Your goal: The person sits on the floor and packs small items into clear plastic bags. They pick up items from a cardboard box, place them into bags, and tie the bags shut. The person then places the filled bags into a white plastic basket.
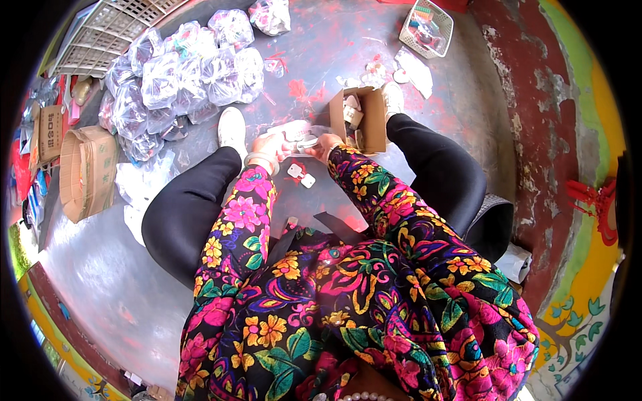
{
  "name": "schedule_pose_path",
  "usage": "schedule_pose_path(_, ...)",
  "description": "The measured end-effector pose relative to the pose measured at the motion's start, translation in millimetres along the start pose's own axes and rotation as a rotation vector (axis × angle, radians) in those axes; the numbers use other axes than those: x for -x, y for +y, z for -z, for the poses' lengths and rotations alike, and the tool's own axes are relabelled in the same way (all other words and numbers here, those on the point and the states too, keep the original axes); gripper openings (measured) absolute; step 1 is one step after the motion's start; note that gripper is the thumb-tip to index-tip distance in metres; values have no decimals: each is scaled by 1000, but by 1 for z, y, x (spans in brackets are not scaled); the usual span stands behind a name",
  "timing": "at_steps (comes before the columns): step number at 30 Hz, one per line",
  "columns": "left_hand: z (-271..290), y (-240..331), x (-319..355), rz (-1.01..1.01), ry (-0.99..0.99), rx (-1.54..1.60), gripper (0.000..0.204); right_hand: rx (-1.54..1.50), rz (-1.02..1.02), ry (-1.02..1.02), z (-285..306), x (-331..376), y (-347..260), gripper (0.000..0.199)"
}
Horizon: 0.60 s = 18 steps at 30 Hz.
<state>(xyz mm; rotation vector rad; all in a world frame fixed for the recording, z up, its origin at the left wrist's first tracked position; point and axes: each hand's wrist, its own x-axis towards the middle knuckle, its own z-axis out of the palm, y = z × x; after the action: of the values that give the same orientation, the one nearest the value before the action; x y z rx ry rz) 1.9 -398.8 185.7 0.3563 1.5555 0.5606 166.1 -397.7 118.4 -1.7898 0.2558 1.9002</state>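
- Toward the far left corner of the floor (107, 267) sits a heap of filled clear bags (180, 80).
- Nearer the floor's right edge, an open cardboard box (373, 120) stands just beside the right grip (326, 147).
- Well in from the edges, a clear plastic packet (305, 143) lies between the hands, pinched by the left grip (269, 148) and right grip.
- Just nearer the person, small white pieces (307, 180) lie on the floor.
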Motion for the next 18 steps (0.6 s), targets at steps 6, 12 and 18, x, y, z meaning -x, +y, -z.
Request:
schedule_pose_path(6, 0, -5, -4, -35, 40, 60, 20, 105, 4, -120, 8, 6, 5, 17)
schedule_pose_path(12, -2, -4, -3, -23, 24, 29, 20, 155, -167, -283, -6, -8, 9, 18)
schedule_pose_path(18, 3, -10, -16, -10, 38, 51, 19, 391, 124, -581, 5, 52, -61, 17)
